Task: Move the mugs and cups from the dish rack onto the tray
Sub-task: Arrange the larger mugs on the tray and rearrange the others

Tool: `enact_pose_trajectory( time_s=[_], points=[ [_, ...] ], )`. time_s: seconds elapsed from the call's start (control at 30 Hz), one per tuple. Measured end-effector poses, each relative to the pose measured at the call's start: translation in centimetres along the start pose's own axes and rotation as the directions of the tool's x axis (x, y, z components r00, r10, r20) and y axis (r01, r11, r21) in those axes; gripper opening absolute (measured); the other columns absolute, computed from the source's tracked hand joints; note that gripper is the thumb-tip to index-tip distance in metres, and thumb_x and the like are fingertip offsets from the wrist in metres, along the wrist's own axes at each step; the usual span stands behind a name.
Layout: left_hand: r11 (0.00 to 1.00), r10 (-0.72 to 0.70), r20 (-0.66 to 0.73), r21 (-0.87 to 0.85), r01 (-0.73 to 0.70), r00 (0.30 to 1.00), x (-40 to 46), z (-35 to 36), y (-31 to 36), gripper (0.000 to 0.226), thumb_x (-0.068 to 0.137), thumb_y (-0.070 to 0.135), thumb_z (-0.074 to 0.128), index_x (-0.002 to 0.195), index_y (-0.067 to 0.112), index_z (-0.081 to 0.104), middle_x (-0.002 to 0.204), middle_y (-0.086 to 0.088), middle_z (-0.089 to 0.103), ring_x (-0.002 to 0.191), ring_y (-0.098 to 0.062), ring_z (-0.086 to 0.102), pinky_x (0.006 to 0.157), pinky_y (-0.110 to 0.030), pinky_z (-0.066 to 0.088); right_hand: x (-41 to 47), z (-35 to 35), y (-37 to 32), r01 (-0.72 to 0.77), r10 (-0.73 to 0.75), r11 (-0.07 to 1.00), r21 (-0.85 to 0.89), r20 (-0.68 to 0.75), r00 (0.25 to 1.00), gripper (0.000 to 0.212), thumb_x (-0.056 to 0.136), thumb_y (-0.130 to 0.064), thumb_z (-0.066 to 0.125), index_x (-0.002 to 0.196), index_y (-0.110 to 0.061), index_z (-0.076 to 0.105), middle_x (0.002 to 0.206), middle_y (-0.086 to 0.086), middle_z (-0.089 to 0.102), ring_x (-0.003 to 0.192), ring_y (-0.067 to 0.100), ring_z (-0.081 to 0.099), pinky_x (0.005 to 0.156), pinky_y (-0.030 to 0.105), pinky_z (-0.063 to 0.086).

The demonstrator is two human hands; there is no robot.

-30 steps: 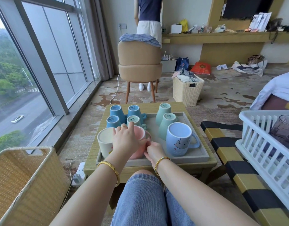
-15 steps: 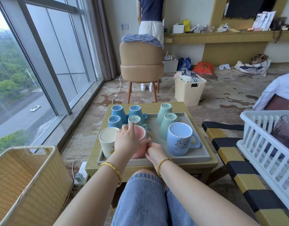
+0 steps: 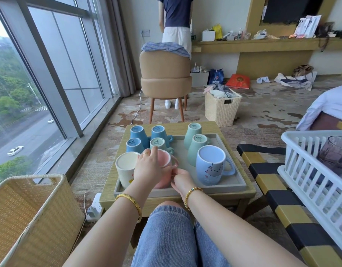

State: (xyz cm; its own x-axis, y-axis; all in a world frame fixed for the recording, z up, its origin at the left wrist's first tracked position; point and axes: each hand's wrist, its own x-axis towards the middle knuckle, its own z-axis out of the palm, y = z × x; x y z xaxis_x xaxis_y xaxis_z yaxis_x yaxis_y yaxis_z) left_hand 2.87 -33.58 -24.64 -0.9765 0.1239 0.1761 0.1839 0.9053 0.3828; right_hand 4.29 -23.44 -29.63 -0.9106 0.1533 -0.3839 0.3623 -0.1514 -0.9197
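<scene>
- we are sitting in front of a low wooden table [image 3: 230,128], and a grey tray [image 3: 232,185] is lying on it.
- our left hand [image 3: 147,169] is resting on the pink mug [image 3: 165,160] — the fingers are curving over its near side and rim, so it is holding the mug from the left.
- our right hand [image 3: 180,178] is gripping the pink mug at its handle side, with the fingers curled there; the handle itself is mostly hidden under them.
- the pink mug is standing upright on the near part of the tray, touching or just beside the cream mug [image 3: 125,168] on its left.
- the blue cat mug [image 3: 210,166] is standing upright to the right of the pink one, with its handle pointing right.
- behind them, four blue cups [image 3: 137,132] and two green cups [image 3: 195,152] are standing upside down at the far part of the tray.
- the white dish rack [image 3: 309,178] is standing at the right on a black and yellow bench [image 3: 262,166] — a dark glass cup [image 3: 336,151] is sitting inside it.
- a woven basket [image 3: 31,212] is standing at our left.
</scene>
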Motion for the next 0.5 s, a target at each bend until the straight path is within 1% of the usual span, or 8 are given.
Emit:
enact_pose_trajectory(
  time_s=[0.07, 0.1, 0.13, 0.2, 0.27, 0.37, 0.43, 0.5],
  points=[
    [1.0, 0.003, -0.01, 0.026, -0.003, 1.0, 0.0, 0.1, -0.1, 0.076, 0.076, 0.061, 0.057, 0.131, 0.015, 0.034, 0.131, -0.011, 0.046, 0.12, -0.031, 0.044, 0.099, -0.038, 0.035, -0.7, -0.2, -0.4, 0.072, -0.074, 0.995, -0.066, -0.02, 0.997, 0.027, 0.092, 0.002, 0.035, 0.096, 0.005, 0.061, 0.084, 0.009, 0.057, 0.091, 0.02, 0.049, 0.089, 0.031, 0.045],
    [0.998, 0.008, -0.012, 0.056, -0.008, 1.0, 0.1, 0.2, -0.1, 0.076, 0.077, 0.063, 0.056, 0.132, 0.016, 0.032, 0.133, -0.011, 0.045, 0.123, -0.031, 0.042, 0.103, -0.04, 0.032, -1.1, -0.3, -0.9, 0.131, -0.139, 0.983, -0.125, -0.058, 0.989, 0.026, 0.089, 0.004, 0.035, 0.092, -0.001, 0.061, 0.079, 0.006, 0.056, 0.088, 0.019, 0.049, 0.083, 0.03, 0.043],
    [0.996, 0.012, -0.005, 0.092, -0.011, 1.0, 0.1, 0.3, -0.1, 0.076, 0.078, 0.063, 0.052, 0.135, 0.017, 0.03, 0.138, -0.011, 0.042, 0.128, -0.031, 0.038, 0.107, -0.043, 0.026, -1.4, -0.5, -1.4, 0.201, -0.223, 0.961, -0.19, -0.104, 0.969, 0.029, 0.087, 0.006, 0.036, 0.094, -0.006, 0.062, 0.079, 0.002, 0.057, 0.088, 0.02, 0.052, 0.082, 0.03, 0.044],
    [0.99, 0.016, 0.015, 0.14, -0.018, 1.0, 0.2, 0.6, 0.0, 0.073, 0.084, 0.064, 0.042, 0.141, 0.022, 0.024, 0.149, -0.009, 0.032, 0.14, -0.029, 0.021, 0.114, -0.052, 0.009, -2.1, -0.8, -2.8, 0.312, -0.356, 0.919, -0.241, -0.17, 0.919, 0.036, 0.086, 0.007, 0.036, 0.11, -0.007, 0.059, 0.093, 0.002, 0.059, 0.095, 0.021, 0.059, 0.09, 0.033, 0.049],
    [0.993, 0.029, -0.028, 0.116, -0.026, 0.999, 0.6, 0.5, 0.5, 0.063, 0.089, 0.059, 0.031, 0.143, 0.026, 0.025, 0.154, -0.005, 0.024, 0.145, -0.025, 0.008, 0.114, -0.054, -0.002, -2.3, -1.4, -4.5, 0.396, -0.45, 0.88, -0.264, -0.195, 0.872, 0.037, 0.087, 0.007, 0.034, 0.112, -0.007, 0.057, 0.095, 0.004, 0.06, 0.094, 0.022, 0.063, 0.089, 0.037, 0.053],
    [0.995, 0.059, -0.115, 0.082, -0.05, 0.992, 2.3, -0.2, 1.6, 0.051, 0.095, 0.046, 0.033, 0.141, 0.024, 0.033, 0.153, -0.004, 0.027, 0.144, -0.024, 0.01, 0.115, -0.052, 0.0, -1.3, -2.5, -7.2, 0.473, -0.55, 0.818, -0.328, -0.207, 0.809, 0.037, 0.088, 0.006, 0.031, 0.108, -0.009, 0.058, 0.093, 0.004, 0.059, 0.091, 0.018, 0.06, 0.087, 0.037, 0.053],
    [0.991, 0.096, -0.105, 0.106, -0.085, 0.99, 3.8, -0.4, 2.4, 0.047, 0.096, 0.035, 0.037, 0.14, 0.02, 0.034, 0.15, -0.005, 0.031, 0.141, -0.026, 0.018, 0.116, -0.05, 0.004, 0.2, -3.7, -8.5, 0.482, -0.594, 0.772, -0.414, -0.199, 0.779, 0.035, 0.09, 0.004, 0.033, 0.111, -0.01, 0.057, 0.099, 0.003, 0.059, 0.098, 0.019, 0.059, 0.088, 0.031, 0.049],
    [0.986, 0.141, -0.083, 0.106, -0.132, 0.987, 5.6, -0.3, 3.2, 0.044, 0.094, 0.025, 0.041, 0.138, 0.017, 0.036, 0.146, -0.006, 0.036, 0.137, -0.027, 0.025, 0.115, -0.045, 0.011, 2.1, -5.1, -9.8, 0.459, -0.617, 0.726, -0.512, -0.189, 0.764, 0.035, 0.09, 0.003, 0.035, 0.114, -0.01, 0.056, 0.111, 0.005, 0.059, 0.106, 0.021, 0.056, 0.087, 0.024, 0.042]
  ],
)
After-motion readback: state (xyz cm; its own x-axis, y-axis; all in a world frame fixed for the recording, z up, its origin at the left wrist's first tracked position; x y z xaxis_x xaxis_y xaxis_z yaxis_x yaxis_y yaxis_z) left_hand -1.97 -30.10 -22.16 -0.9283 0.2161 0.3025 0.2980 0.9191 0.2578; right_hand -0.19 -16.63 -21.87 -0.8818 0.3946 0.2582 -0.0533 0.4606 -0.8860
